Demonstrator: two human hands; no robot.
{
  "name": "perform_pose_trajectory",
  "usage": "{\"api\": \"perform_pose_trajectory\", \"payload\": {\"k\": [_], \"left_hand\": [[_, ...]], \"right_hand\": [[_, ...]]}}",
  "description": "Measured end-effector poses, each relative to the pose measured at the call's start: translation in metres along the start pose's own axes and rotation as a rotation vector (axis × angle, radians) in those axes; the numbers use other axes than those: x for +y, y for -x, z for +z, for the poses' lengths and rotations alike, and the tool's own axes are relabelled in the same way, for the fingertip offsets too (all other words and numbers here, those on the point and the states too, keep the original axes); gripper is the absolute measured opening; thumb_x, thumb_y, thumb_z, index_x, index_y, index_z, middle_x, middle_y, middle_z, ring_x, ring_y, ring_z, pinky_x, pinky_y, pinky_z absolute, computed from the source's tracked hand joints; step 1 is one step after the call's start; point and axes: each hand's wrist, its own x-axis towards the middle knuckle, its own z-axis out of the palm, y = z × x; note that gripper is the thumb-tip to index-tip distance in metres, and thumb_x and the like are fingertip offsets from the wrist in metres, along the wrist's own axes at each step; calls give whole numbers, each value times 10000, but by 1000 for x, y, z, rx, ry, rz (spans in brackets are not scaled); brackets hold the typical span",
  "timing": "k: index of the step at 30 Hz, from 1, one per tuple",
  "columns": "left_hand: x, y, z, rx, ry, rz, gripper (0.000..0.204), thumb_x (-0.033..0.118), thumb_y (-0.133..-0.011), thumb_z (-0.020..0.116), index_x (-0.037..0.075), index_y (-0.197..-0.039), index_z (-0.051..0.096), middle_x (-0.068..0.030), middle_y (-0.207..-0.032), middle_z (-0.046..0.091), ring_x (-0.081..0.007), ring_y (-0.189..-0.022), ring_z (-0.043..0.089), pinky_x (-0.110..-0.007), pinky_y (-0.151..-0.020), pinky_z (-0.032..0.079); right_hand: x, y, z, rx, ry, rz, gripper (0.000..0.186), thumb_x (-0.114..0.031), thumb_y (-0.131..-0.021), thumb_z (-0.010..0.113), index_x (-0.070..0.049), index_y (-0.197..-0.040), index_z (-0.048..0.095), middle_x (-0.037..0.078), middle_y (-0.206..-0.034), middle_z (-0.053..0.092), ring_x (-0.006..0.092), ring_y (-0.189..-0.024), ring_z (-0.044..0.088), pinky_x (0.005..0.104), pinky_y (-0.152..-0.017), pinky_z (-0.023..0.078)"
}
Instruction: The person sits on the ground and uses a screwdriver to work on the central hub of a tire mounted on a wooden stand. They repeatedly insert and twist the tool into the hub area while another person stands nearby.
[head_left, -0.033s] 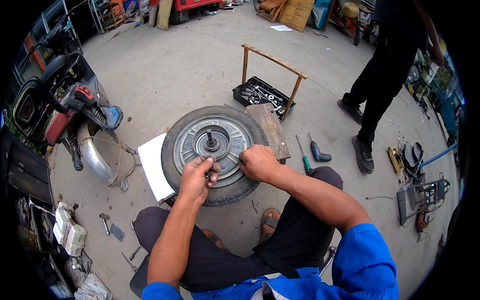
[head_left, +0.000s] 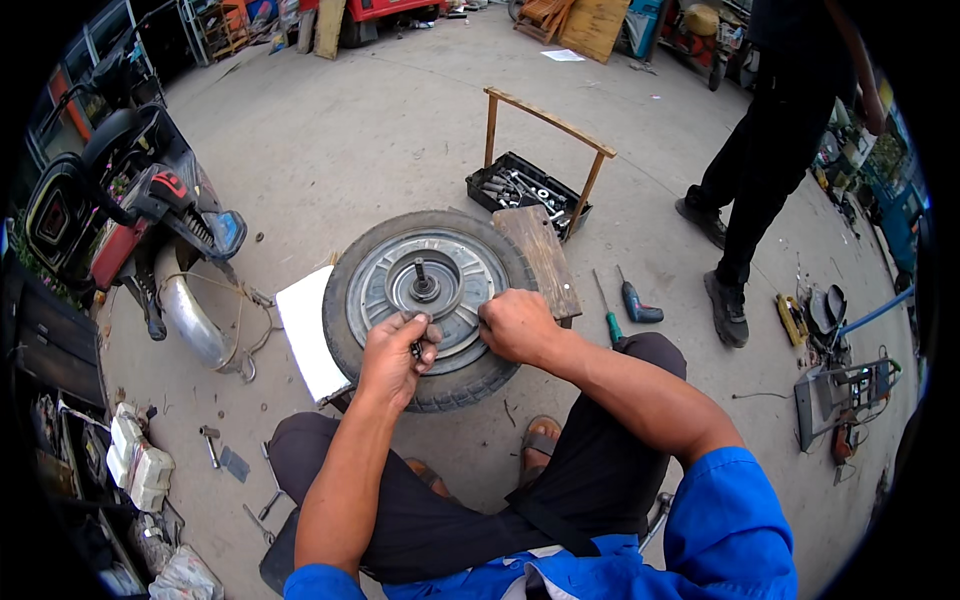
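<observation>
A wheel with a black tyre (head_left: 360,270) and a grey metal hub (head_left: 455,245) lies flat in front of me. Its threaded axle (head_left: 421,272) points up from the middle. My left hand (head_left: 400,350) is closed over the near part of the hub, with small dark metal pieces, perhaps bolts, showing between its fingers. On the hub's right edge rests my right hand (head_left: 515,325), its fingers curled and pressed together. Whatever those fingertips hold is hidden. Beneath the wheel, a wooden board (head_left: 538,262) sticks out at the right and a white sheet (head_left: 308,330) at the left.
Beyond the wheel stands a black toolbox (head_left: 520,190) with a wooden handle. A screwdriver (head_left: 612,325) and a power drill (head_left: 640,303) lie by my right knee. Another person (head_left: 765,160) stands at the right. A scooter (head_left: 150,200) is at the left, near a socket wrench (head_left: 210,447).
</observation>
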Motion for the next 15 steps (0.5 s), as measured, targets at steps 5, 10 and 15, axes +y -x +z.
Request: {"api": "perform_pose_trajectory", "payload": {"k": [5, 10, 15], "left_hand": [[0, 0, 1, 4, -10, -4, 106, 144, -990, 602, 41, -983, 583, -63, -784, 638, -112, -557, 523, -231, -472, 374], [-2, -1, 0, -5, -8, 1, 107, 147, -993, 598, 42, -976, 584, -59, -782, 639, -106, -557, 521, -226, -470, 376], [-1, -1, 1, 9, -17, -1, 106, 141, -994, 595, 43, -954, 594, -58, -783, 639, -105, -560, 523, -220, -472, 371]], "right_hand": [[0, 2, 3, 64, 43, -65, 150, -133, -739, 632, -5, -703, 700, 224, -772, 683, 402, -736, 693, 489, -669, 559], [-1, 2, 4, 62, 74, -92, 152, -125, -750, 618, -9, -702, 704, 219, -772, 687, 389, -731, 697, 478, -661, 561], [0, 1, 6, 49, 88, -108, 145, -121, -751, 617, -17, -706, 708, 213, -769, 689, 385, -725, 698, 479, -656, 562]]}}
